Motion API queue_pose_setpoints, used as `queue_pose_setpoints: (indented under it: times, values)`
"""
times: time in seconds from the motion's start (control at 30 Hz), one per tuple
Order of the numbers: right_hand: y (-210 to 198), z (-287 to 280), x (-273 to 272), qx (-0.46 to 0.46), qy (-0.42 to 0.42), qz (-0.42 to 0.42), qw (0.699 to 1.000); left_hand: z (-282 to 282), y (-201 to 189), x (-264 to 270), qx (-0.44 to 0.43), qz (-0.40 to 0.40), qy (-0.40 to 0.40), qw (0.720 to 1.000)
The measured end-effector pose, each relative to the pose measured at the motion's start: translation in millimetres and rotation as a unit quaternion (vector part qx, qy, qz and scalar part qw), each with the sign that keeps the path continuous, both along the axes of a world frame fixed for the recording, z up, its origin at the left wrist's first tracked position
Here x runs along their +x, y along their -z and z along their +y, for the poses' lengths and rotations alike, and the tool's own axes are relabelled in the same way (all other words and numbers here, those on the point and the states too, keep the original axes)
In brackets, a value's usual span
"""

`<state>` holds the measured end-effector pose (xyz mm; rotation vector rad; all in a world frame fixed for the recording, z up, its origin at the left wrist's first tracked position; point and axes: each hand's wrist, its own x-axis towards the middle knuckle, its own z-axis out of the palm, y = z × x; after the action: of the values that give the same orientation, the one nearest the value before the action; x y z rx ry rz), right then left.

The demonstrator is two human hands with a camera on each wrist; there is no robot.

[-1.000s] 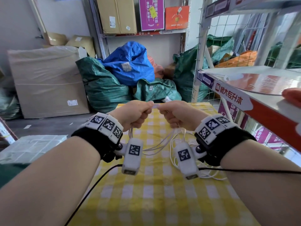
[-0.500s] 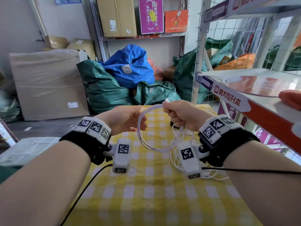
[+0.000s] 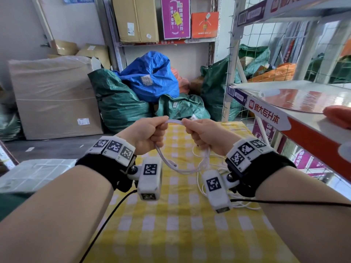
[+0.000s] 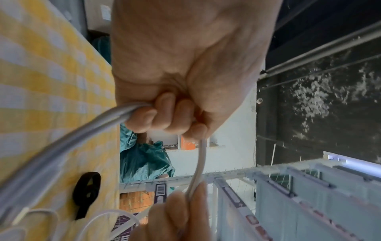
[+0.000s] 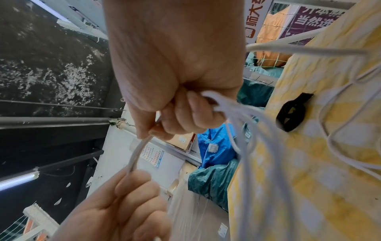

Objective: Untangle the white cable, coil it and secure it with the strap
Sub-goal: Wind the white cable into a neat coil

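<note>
Both fisted, left hand (image 3: 145,134) and right hand (image 3: 204,134) each clamp the white cable (image 3: 174,121), loops hanging between

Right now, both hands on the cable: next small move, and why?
Probably lay another loop into the left hand: the right hand holds the white cable between them, loose slack remains on the cloth, and the black strap lies untouched.

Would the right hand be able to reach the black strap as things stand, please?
Probably not yet: the right hand grips the cable. The strap lies uncovered on the cloth, though.
</note>
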<state>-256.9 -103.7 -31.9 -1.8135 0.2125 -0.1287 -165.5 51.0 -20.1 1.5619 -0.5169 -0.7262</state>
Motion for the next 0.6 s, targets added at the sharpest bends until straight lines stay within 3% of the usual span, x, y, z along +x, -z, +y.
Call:
queue_pose_setpoints:
  times: [0.17, 0.33, 0.47, 0.6]
  values:
    - [6.5, -6.3, -1.8, 0.032, 0.018, -0.007, 0.999, 2.1, 0.7, 9.2, -0.126, 0.089, -0.064, 0.986]
    - [12.8, -8.3, -3.0, 0.047, 0.018, 0.023, 0.998, 1.6, 5.8, 11.6, -0.181, 0.133, -0.098, 0.97]
    - [16.3, -13.5, -1.1, 0.147, 0.02, 0.042, 0.988, 3.4, 7.6, 13.1, -0.213, 0.151, -0.128, 0.957]
    - [13.0, -14.9, -2.8, 0.258, -0.002, -0.018, 0.966, 5.8, 10.7, 15.5, -0.216, 0.159, -0.141, 0.953]
